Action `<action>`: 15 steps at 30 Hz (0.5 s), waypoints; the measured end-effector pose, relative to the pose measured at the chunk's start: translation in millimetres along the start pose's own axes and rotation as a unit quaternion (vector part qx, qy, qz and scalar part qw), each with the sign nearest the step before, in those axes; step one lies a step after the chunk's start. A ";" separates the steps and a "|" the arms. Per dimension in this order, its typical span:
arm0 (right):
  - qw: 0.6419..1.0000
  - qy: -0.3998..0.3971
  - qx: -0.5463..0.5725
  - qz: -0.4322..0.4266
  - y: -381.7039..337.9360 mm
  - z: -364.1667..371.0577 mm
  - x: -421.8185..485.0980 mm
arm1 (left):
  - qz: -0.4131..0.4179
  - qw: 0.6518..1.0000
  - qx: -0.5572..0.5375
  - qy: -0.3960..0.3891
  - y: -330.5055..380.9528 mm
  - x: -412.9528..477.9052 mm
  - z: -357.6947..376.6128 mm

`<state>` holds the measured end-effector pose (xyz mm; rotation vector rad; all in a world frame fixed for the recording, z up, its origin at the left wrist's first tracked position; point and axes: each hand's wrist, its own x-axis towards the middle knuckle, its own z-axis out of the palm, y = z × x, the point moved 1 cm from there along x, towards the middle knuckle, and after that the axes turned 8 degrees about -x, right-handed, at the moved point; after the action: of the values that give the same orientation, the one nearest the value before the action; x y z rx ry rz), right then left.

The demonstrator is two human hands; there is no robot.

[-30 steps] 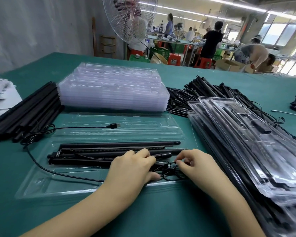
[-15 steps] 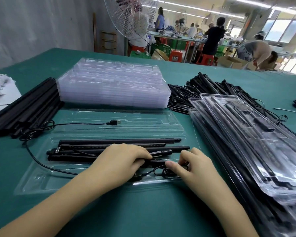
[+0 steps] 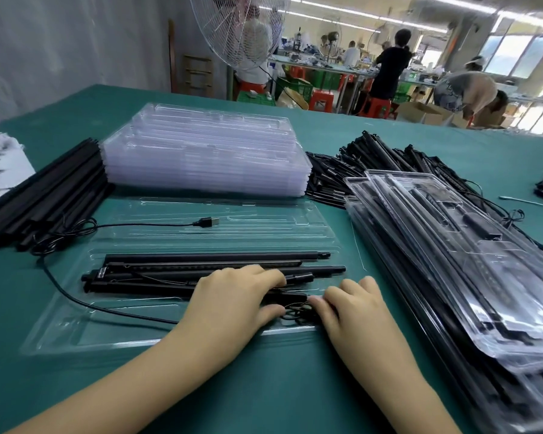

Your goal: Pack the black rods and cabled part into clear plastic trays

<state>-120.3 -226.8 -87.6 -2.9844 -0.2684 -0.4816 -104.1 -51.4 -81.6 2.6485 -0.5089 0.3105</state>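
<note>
Bright overhead striplights, window glare, warped edges.

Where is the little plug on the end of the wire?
Find the tall stack of empty clear trays on the green table. In front lies one open tray, and the plug rests on its far half. It is short and flat, ending a thin cable, unlike the long rods nearby.
</note>
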 end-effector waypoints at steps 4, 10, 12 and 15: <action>0.997 0.055 0.032 -0.034 11.3 -2.2 -4.3 | 0.050 0.996 0.066 -0.033 9.0 -4.7 4.2; 0.996 0.024 0.086 0.005 19.6 -3.8 -3.1 | 0.058 0.993 0.095 -0.041 4.6 -5.8 18.3; 0.998 0.025 0.058 -0.023 16.8 -5.3 -1.3 | 0.074 0.987 0.135 -0.040 3.1 -5.8 22.4; 0.998 0.019 0.023 -0.049 15.3 -5.8 -0.9 | 0.076 0.983 0.158 -0.054 5.3 -5.9 22.6</action>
<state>-120.1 -242.7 -83.6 -2.9252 -0.4173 -0.5334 -108.5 -64.1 -101.4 2.9523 -0.7540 0.3177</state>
